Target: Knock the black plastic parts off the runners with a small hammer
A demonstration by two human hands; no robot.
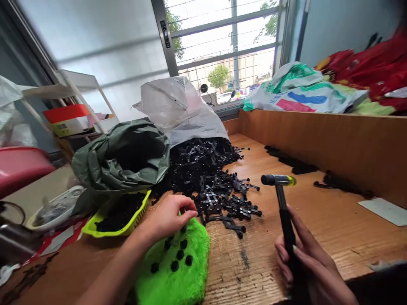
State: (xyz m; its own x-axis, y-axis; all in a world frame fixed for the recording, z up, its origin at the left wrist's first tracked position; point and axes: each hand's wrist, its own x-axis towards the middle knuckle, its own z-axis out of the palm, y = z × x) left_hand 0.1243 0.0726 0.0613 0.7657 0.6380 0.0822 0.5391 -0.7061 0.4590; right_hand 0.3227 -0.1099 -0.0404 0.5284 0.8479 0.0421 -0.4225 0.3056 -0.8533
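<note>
Upright in the clenched right hand (305, 264), a black-handled hammer (281, 199), yellow-tipped head.

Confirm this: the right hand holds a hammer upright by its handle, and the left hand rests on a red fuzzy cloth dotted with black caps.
Wrong on colour only. The head view shows the cloth is green. The right hand does hold the hammer upright, and the left hand rests at the cloth's edge.

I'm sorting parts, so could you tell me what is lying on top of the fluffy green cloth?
Several small round black pieces lie on the green cloth. The left hand rests over its far edge, hiding whatever is beneath the fingers.
</note>
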